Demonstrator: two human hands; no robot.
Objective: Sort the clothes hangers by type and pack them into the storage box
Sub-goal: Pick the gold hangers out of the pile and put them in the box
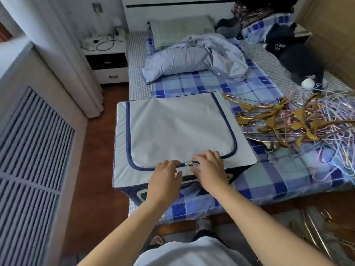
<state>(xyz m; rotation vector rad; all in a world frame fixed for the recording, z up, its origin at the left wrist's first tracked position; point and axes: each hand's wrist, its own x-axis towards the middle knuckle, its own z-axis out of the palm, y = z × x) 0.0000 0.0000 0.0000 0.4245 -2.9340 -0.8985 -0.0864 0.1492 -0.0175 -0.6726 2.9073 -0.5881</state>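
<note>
Hands [187,171] at storage box [172,123] zipper [190,163].

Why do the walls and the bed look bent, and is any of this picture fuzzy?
In the head view, the wide-angle lens bows straight lines near the edges; soft daylight, no harsh glare; the hanger pile at the right edge looks smeared, and both hands, left and right, are slightly blurred at the storage box zipper pulls.

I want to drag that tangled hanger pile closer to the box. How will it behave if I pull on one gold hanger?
The gold hangers look rigid and interlocked, so several would probably come along. The thin pastel hangers are woven through them and would likely snag and trail. Loose ones may slide off the plaid bedsheet.
</note>
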